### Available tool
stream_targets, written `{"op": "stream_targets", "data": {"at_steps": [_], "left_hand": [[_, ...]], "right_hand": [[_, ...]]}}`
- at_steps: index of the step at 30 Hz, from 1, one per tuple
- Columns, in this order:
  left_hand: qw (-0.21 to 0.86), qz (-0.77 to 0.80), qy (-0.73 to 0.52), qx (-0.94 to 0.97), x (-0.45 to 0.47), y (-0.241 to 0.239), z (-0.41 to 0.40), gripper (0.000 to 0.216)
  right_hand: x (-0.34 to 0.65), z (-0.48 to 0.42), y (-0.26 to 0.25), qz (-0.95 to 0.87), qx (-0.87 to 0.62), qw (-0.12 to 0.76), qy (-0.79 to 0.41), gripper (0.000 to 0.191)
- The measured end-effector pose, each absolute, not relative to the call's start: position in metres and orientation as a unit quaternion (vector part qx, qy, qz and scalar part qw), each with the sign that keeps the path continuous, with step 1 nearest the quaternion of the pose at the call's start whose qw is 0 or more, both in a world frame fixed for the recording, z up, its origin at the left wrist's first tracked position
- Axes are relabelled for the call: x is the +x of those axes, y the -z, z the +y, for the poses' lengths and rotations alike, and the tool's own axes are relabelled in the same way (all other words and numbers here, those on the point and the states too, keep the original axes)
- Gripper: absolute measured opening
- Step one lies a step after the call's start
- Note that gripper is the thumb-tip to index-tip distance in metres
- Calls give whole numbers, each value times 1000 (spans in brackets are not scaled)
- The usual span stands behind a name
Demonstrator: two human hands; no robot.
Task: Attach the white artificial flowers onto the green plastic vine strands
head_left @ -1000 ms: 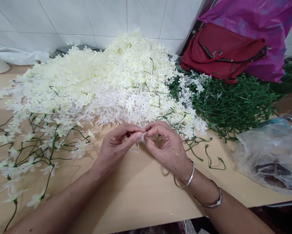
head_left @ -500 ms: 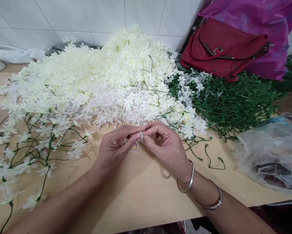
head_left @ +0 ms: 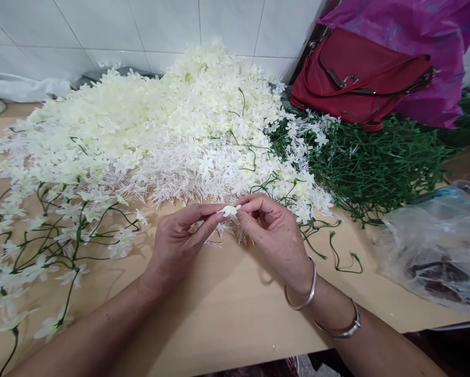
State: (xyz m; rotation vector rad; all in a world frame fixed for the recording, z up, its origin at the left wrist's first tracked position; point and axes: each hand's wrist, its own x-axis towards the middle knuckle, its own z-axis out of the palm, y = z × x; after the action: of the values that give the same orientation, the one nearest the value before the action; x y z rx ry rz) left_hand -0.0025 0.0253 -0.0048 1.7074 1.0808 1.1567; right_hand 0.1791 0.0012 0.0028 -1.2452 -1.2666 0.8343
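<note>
A small white artificial flower (head_left: 230, 211) is pinched between both hands over the front of the table. My left hand (head_left: 183, 235) holds its left side with thumb and forefinger. On the other side, my right hand (head_left: 272, 233) grips its right edge the same way, with two silver bangles at the wrist. Just beyond the fingers lies a heap of cream-white artificial flowers (head_left: 172, 99), and white thread-like stamens (head_left: 168, 175) are gathered along its near side. Flowers on green stems (head_left: 78, 241) spread out to the left.
Green plastic stems (head_left: 380, 162) are piled at the right, under a red handbag (head_left: 368, 73) and a purple plastic bag (head_left: 443, 63). A clear plastic bag (head_left: 435, 246) lies near the right edge. Loose stems (head_left: 343, 262) rest on the wooden table (head_left: 219, 314). A tiled wall (head_left: 168, 26) stands behind.
My hands have parted slightly, and the white flower between the fingertips shows more of its petals now. The things on the table look unchanged.
</note>
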Motion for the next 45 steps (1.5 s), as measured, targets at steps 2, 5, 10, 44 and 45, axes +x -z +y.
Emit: {"op": "stream_targets", "data": {"at_steps": [2, 5, 10, 44, 45], "left_hand": [[362, 423, -460, 692, -2, 3, 25, 12], [316, 417, -465, 714, 1, 0, 25, 10], [285, 419, -467, 725, 3, 0, 25, 9], [460, 390, -408, 685, 2, -1, 27, 12], [449, 381, -417, 693, 2, -1, 27, 9]], "right_hand": [[178, 1, -2, -533, -526, 556, -360, 7], [176, 1, -1, -532, -521, 556, -370, 9], [176, 2, -3, -510, -518, 566, -390, 8], [180, -3, -10, -685, -515, 509, -75, 21], [180, -3, -10, -688, -513, 507, -73, 21]]}}
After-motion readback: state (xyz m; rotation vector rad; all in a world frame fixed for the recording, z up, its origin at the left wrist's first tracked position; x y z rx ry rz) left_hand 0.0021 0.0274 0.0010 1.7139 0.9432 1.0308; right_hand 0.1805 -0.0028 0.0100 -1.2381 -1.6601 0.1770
